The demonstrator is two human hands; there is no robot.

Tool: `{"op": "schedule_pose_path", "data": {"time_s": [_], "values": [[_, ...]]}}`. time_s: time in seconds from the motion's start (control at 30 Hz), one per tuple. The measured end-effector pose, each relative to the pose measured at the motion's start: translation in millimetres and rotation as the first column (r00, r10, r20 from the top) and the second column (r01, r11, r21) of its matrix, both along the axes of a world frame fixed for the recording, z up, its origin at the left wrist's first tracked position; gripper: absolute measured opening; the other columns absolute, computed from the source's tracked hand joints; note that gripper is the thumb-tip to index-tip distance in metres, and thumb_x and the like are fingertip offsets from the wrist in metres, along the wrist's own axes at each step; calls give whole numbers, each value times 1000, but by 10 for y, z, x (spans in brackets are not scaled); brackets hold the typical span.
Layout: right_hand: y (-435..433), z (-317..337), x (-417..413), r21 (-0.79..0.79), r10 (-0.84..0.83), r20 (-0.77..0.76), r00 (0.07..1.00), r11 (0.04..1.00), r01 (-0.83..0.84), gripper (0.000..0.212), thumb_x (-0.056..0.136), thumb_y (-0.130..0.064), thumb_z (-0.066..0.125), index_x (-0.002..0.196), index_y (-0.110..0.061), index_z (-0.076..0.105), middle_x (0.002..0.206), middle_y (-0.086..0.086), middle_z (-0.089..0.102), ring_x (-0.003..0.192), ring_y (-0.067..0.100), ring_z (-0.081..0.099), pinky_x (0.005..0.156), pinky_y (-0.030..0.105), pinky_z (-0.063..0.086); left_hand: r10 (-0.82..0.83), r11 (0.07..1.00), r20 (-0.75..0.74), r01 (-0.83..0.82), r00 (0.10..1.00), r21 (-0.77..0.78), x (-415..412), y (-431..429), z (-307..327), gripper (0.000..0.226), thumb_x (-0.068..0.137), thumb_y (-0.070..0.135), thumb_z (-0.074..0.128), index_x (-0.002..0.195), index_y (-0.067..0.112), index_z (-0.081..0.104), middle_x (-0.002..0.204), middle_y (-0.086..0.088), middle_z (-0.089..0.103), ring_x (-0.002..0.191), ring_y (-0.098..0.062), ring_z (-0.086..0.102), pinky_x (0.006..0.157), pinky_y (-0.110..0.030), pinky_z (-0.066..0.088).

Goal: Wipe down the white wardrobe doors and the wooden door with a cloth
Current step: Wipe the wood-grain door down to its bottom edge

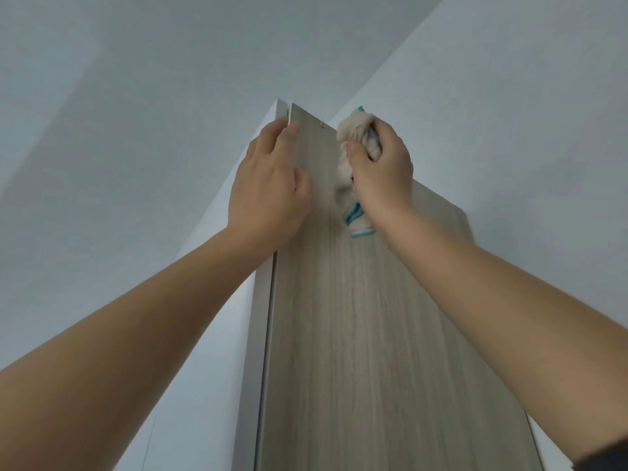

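I look steeply up a tall wooden door with pale grey-brown grain. My right hand grips a bunched cream cloth with teal stripes and holds it against the door's face near the top edge. My left hand holds the door's upper left edge, with the fingers curled round it and the thumb lying on the face. A small screw or fitting shows near the top corner.
A white panel, the wardrobe side or frame, runs up along the door's left edge. White wall and ceiling fill the space above and on both sides. A dark sleeve edge shows at the lower right.
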State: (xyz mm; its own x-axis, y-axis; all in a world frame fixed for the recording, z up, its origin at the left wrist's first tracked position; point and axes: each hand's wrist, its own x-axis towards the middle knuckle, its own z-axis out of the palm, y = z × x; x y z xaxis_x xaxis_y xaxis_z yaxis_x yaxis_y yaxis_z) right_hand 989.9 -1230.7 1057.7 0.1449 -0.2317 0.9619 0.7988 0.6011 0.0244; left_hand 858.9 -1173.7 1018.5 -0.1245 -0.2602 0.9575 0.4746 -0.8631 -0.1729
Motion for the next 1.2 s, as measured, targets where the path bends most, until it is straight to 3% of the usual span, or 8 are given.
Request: {"op": "schedule_pose_path", "data": {"time_s": [0.17, 0.33, 0.47, 0.67, 0.77, 0.87, 0.97, 1.2], "values": [[103, 432, -49, 59, -64, 87, 994, 997, 59, 28, 91, -20, 57, 118, -19, 60, 109, 2, 61, 87, 3, 50, 69, -1, 33, 79, 991, -24, -81, 997, -106, 84, -71, 355, 59, 94, 4, 33, 152, 7, 21, 160, -8, 19, 146, -23, 19, 114, -29, 20], [250, 715, -187, 42, -58, 155, 986, 998, 52, 44, 93, -21, 56, 136, -22, 49, 123, 4, 56, 108, 13, 54, 88, 19, 39, 173, 943, -86, -190, 981, -272, 146, 24, 490, 54, 89, -3, 32, 142, -8, 24, 154, -25, 19, 133, -44, 34, 103, -47, 35], [371, 761, -273, 108, -117, 259, 959, 990, 91, 37, 92, -20, 57, 129, -23, 55, 114, 6, 55, 103, 20, 55, 76, 22, 35, 172, 937, -20, -170, 985, -305, 149, 3, 488, 36, 87, -4, 33, 123, -8, 36, 131, -22, 40, 100, -38, 48, 72, -33, 30], [524, 710, -175, 170, -289, 319, 903, 954, 245, 38, 92, -24, 53, 130, -28, 57, 114, -1, 50, 103, 20, 49, 81, 30, 39, 170, 949, 42, -152, 985, -276, 90, 0, 467, 16, 84, -4, 32, 89, 11, 36, 78, -2, 44, 81, -28, 41, 62, -30, 24], [523, 702, 73, 161, -343, 301, 890, 938, 307, 40, 95, -22, 47, 134, -28, 53, 119, -1, 48, 105, 20, 47, 80, 30, 33, 261, 927, 32, -242, 965, -286, 107, 2, 478, 27, 88, 0, 33, 113, 3, 46, 101, -18, 57, 101, -39, 52, 76, -37, 37], [514, 731, 501, 124, -375, 232, 897, 927, 355, 37, 96, -20, 44, 129, -30, 55, 117, -1, 47, 105, 22, 47, 83, 33, 36, 314, 904, 27, -290, 949, -313, 133, -18, 456, 35, 90, 0, 32, 121, 8, 46, 101, -13, 57, 105, -37, 51, 78, -39, 39], [501, 777, 1118, 46, -406, 127, 905, 914, 403, 35, 95, -19, 43, 126, -29, 56, 118, 2, 47, 106, 24, 47, 83, 34, 37, 364, 891, 20, -341, 931, -299, 174, -51, 436, 59, 92, 0, 30, 148, 20, 34, 132, -11, 53, 120, -33, 46, 93, -38, 37], [553, 810, 2110, -37, -319, -36, 947, 948, 318, 33, 95, -16, 41, 121, -23, 61, 117, 6, 46, 106, 27, 46, 79, 33, 38, 434, 874, 24, -414, 901, -254, 204, -63, 416, 59, 90, -6, 30, 142, 15, 44, 132, -16, 53, 122, -34, 45, 98, -36, 33]]}}
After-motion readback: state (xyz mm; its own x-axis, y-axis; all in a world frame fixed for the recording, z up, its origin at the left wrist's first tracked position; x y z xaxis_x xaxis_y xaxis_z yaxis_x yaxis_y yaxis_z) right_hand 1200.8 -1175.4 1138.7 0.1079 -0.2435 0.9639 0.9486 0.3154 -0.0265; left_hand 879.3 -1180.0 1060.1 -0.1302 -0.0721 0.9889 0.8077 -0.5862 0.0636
